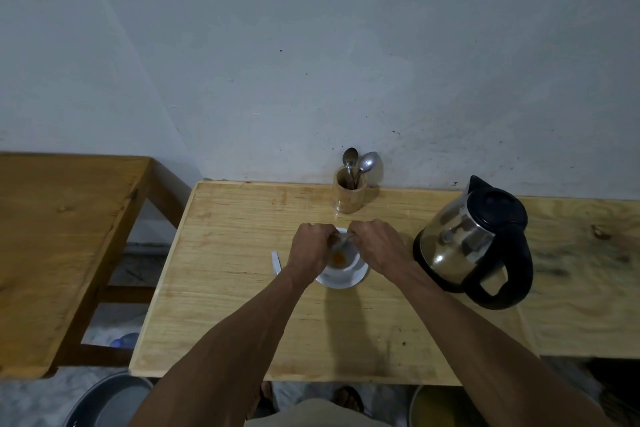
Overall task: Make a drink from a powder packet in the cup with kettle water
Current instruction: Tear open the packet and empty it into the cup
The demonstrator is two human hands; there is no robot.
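A white cup stands on a white saucer in the middle of the light wooden table. Orange powder lies in the cup's bottom. Both hands hover over the cup: my left hand and my right hand pinch a small silvery powder packet between them, just above the rim. The steel kettle with black lid and handle stands to the right of the cup, untouched.
A wooden holder with two spoons stands at the wall behind the cup. A small white strip lies left of the saucer. A darker wooden table stands to the left. Basins sit on the floor below.
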